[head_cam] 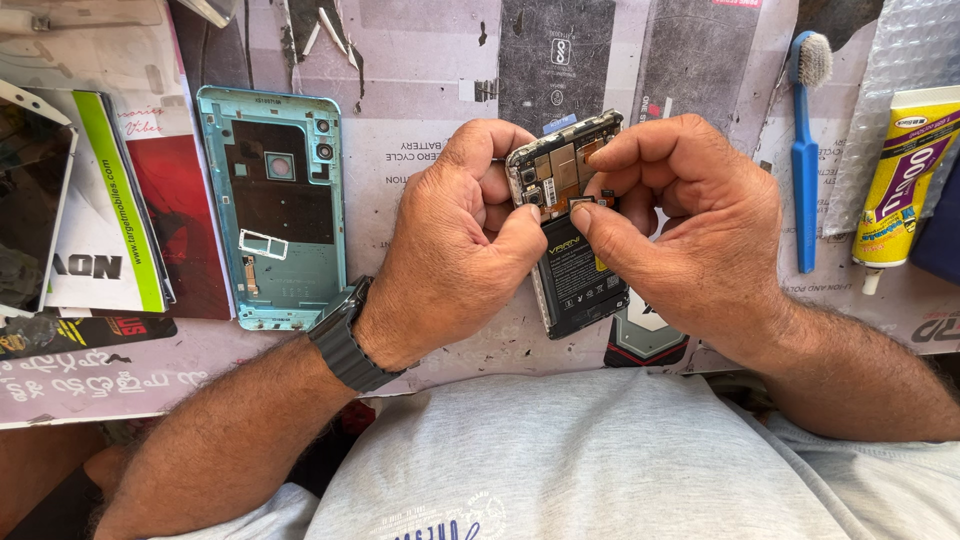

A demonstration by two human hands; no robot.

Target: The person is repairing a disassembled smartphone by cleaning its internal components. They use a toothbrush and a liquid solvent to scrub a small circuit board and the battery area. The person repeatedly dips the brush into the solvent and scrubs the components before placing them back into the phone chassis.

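Both hands are on the opened phone [572, 235]: left hand [455, 245] gripping its edge, right hand [690, 225] pinching something tiny at the board. Its teal back cover [275, 210] is already off, lying on the bench left of the left hand, battery's still in.

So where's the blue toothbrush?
The toothbrush lies at the head view's upper right, between the right hand and the yellow glue tube.

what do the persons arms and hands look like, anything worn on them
Both hands, left hand and right hand, are bare, with no gloves or rings visible. The forearms are bare and hairy. A dark grey watch band with ribbed links circles the left wrist. Light grey t-shirt sleeves show near the elbows.
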